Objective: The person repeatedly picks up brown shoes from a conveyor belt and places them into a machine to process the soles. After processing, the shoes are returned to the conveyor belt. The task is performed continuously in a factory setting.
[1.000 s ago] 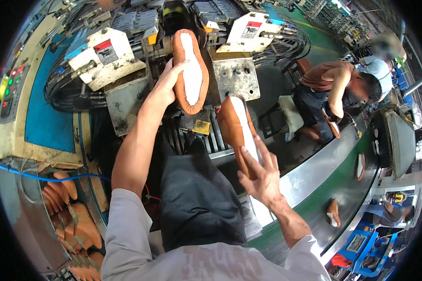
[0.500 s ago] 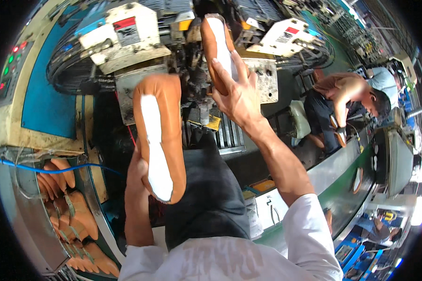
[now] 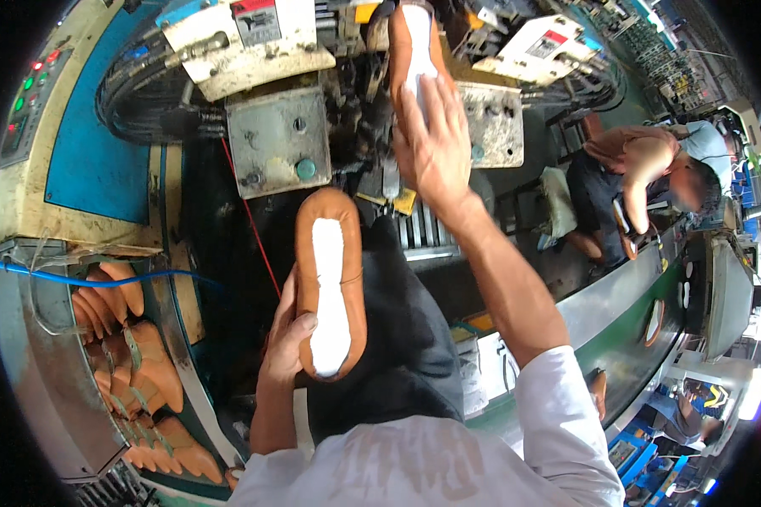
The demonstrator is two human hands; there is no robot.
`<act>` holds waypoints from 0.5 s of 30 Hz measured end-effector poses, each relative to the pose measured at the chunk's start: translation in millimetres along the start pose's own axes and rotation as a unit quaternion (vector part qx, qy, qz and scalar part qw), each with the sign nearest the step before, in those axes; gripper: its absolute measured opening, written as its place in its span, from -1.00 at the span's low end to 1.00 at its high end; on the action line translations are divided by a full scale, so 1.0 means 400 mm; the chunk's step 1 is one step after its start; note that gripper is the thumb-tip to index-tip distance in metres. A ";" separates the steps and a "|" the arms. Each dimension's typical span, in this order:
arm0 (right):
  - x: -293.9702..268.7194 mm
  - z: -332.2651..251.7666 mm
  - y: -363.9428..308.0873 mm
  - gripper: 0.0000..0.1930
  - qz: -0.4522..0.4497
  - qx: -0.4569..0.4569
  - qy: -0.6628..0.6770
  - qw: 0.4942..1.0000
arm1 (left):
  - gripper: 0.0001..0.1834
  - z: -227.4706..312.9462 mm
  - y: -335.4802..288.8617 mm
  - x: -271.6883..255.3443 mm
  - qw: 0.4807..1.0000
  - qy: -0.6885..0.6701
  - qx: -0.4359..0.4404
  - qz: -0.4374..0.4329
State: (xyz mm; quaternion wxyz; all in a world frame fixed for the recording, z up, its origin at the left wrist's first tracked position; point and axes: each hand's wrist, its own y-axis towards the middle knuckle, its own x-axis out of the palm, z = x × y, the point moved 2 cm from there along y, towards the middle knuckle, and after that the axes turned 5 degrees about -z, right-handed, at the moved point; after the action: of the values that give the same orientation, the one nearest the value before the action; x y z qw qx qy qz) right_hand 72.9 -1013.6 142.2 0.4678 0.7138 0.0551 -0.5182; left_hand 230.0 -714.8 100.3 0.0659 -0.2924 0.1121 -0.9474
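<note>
My left hand (image 3: 286, 345) is closed around the side of a tan shoe upper (image 3: 331, 283), its underside turned up and showing a long white insole. The thumb presses on the edge near the shoe's lower end. A second tan shoe upper (image 3: 416, 49), also with its white insole facing up, sits in the middle of the machine ahead of me. On its near end rests my right hand (image 3: 435, 139), fingers stretched out flat along the insole. The right thumb is hidden.
Pale machine blocks (image 3: 279, 139) with cables flank the second shoe. A rack of tan shoe parts (image 3: 156, 367) stands at left, below a control panel (image 3: 27, 110). At right, a green conveyor (image 3: 596, 338) carries shoes; a co-worker (image 3: 630, 169) bends beside it.
The shoe in my left hand has come down and nearer my body, away from the machine block. My right hand's fingers now lie straighter and closer together on the other shoe. The view has shifted slightly.
</note>
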 end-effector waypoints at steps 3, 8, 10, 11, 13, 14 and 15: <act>0.019 0.040 0.065 -0.27 0.030 -0.016 -0.012 0.999 | 0.24 -0.005 0.031 0.028 0.999 0.034 -0.001 -0.035; 0.050 0.065 0.192 -0.39 0.041 -0.019 -0.025 0.999 | 0.19 -0.047 0.048 0.010 0.951 0.292 0.096 -0.026; 0.057 0.078 0.240 -0.40 0.035 -0.014 -0.021 0.999 | 0.23 -0.054 0.047 -0.003 0.867 0.476 0.145 -0.039; 0.063 0.080 0.263 -0.41 0.033 -0.013 -0.020 0.999 | 0.22 -0.054 0.055 0.000 0.845 0.500 0.187 -0.047; 0.066 0.094 0.277 -0.42 0.028 -0.006 -0.017 0.999 | 0.22 -0.051 0.073 0.011 0.793 0.541 0.271 -0.064; 0.067 0.098 0.282 -0.42 0.025 -0.003 -0.014 1.000 | 0.16 -0.040 0.085 0.028 0.771 0.560 0.296 -0.058; 0.068 0.102 0.287 -0.43 0.025 -0.001 -0.011 1.000 | 0.13 -0.047 0.093 0.023 0.764 0.566 0.304 -0.058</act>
State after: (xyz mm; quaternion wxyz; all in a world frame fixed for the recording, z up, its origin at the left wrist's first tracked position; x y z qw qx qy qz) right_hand 121.8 -1118.1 189.5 0.4816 0.7089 0.0325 -0.5143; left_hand 214.1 -749.4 80.6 0.0208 0.3260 -0.1821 -0.9274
